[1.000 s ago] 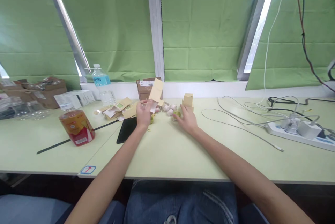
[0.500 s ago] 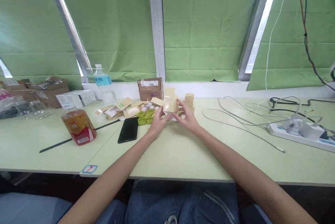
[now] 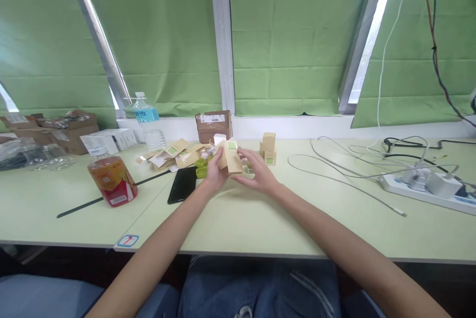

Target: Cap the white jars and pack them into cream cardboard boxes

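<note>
Both hands, left hand [image 3: 214,173] and right hand [image 3: 256,173], grip a small kraft box [image 3: 229,157] at frame centre; phone [image 3: 182,184] lies just left, stacked boxes [image 3: 268,148] just right.

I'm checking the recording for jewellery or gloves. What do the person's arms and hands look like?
Both forearms are bare, with no sleeves in view. The left hand and right hand wear no gloves, and no watch, ring or bracelet shows. Blue jeans with a frayed patch cover the lap.

The left hand [image 3: 212,173] is covering part of the small card box [image 3: 232,159]; the power strip [image 3: 427,190] is running off the right edge.
</note>
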Demonstrator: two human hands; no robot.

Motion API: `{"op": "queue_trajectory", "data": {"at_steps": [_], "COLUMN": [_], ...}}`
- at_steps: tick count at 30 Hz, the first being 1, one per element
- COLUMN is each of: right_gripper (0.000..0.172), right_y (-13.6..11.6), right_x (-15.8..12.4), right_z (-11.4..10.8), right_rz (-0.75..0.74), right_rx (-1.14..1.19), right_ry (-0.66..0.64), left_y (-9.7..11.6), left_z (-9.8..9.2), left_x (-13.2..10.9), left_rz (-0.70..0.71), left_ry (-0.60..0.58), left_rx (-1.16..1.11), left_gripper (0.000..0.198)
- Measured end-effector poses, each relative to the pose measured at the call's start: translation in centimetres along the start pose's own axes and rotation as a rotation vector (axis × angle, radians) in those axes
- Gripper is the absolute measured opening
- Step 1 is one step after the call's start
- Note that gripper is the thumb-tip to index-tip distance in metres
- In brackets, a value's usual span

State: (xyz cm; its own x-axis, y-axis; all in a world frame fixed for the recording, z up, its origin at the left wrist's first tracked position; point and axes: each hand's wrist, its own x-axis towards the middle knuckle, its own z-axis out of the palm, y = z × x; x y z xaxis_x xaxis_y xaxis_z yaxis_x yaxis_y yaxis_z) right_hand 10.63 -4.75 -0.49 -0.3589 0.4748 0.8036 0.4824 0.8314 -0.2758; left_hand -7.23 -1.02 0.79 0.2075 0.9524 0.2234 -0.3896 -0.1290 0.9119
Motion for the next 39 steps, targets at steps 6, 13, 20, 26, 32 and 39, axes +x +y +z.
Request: {"op": "queue_trajectory", "data": {"at_steps": [6, 13, 20, 26, 32, 39], "right_gripper": [0.091, 0.082, 0.057, 0.051, 0.054, 0.053], "right_y": [0.9, 1.7, 1.5, 2.3, 2.1, -0.4], "right_x": [-0.3, -0.3, -0.1, 0.3, 0.5, 1.3], "right_z": [-0.3, 0.1, 0.0, -0.1, -0.7, 0.0], "right_rz": [0.036, -0.05, 0.007, 0.268, 0.385, 0.491], "right_rx": [-0.036, -0.029, 0.012, 0.231, 0.457, 0.714], "right_ry": [-0.026, -0.064, 0.157, 0.327, 0.219, 0.066], "left_y": [0.5, -0.1, 2.4, 3.7, 3.7, 4.4], "left_z": [0.4, 1.4, -0.5, -1.5, -2.2, -3.9], "left_x": [-0.6, -0.7, -0.5, -1.0, -0.6, 0.1], "left_rz": [-0.057, -0.006, -0.305, -0.541, -0.709, -0.653], "left_ry": [-0.149, -0.059, -0.169, -0.413, -0.448, -0.405], "left_rx": [0.056, -0.017, -0.029, 0.173, 0.281, 0.201], "left_gripper": [0.061, 0.055, 0.047, 0.055, 0.065, 0.075]}}
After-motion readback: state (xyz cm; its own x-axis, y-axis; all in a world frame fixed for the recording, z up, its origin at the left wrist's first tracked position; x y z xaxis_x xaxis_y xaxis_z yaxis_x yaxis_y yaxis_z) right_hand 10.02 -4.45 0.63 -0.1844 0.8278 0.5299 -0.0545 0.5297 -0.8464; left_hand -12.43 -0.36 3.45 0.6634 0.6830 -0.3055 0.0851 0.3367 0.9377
